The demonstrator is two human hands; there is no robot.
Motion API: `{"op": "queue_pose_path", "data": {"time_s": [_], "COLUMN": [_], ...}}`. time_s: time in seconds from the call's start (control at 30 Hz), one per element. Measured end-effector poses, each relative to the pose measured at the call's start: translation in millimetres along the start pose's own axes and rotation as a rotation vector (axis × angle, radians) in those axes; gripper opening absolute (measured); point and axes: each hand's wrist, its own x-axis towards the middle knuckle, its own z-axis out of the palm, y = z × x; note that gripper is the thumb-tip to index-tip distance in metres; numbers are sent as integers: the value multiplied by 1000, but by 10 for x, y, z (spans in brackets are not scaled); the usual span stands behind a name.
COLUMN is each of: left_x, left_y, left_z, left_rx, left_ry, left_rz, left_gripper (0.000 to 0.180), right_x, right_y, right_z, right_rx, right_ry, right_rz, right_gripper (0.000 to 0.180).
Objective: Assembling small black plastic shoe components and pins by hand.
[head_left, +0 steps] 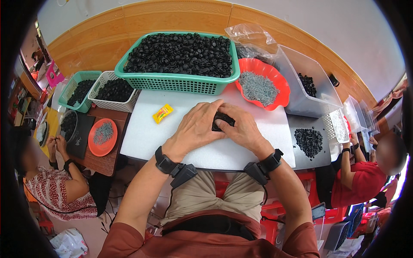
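Both forearms come up from the lower edge, each with a black wrist strap, and meet over the middle of a white board (146,137). Left hand (195,129) lies palm down, fingers together and curled over the near side of a small black plastic part (223,119). Right hand (243,129) mirrors it, fingertips pinching the same part from the other side, so the two hands are pressed together around it and most of it is hidden. Whether a second piece sits inside the grip cannot be told.

For work like this, it looks best to keep the wrists low on the board for steadiness, let the fingertips do the squeezing, and hold the part square so it does not slip out sideways.

Just left of the hands lies a small yellow packet (162,113). Beyond them stands a large green basket (176,82) heaped with black parts, and to its right a red bowl (282,92) of small grey metal pieces. Further right are a clear tub (309,105) and a loose pile of black parts (309,141). Other people work at either side.
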Motion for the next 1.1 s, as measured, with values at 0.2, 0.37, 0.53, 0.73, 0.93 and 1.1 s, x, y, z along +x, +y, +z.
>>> {"op": "queue_pose_path", "data": {"time_s": [0.2,0.37,0.53,0.73,0.93,1.1], "left_x": [-5,-17,-9,-11,-9,-12], "left_y": [11,14,42,16,18,24], "left_z": [-25,-9,-53,-62,-51,-50], "left_rx": [-3,-2,-8,-15,-10,-14], "left_ry": [-48,-46,-41,-40,-7,-18], "left_rz": [-37,-41,-15,8,56,55], "left_gripper": [90,89,82,72,62,61], "right_x": [11,-19,-23,-210,-409,-436], "right_y": [-19,40,22,118,-34,2], "right_z": [-9,31,-91,-373,-673,-589], "right_rx": [0,-156,6,72,-172,-213], "right_ry": [-80,-129,-97,-35,-155,-158], "right_rz": [79,32,80,141,143,123], "right_gripper": [35,38,34,54,79,76]}}
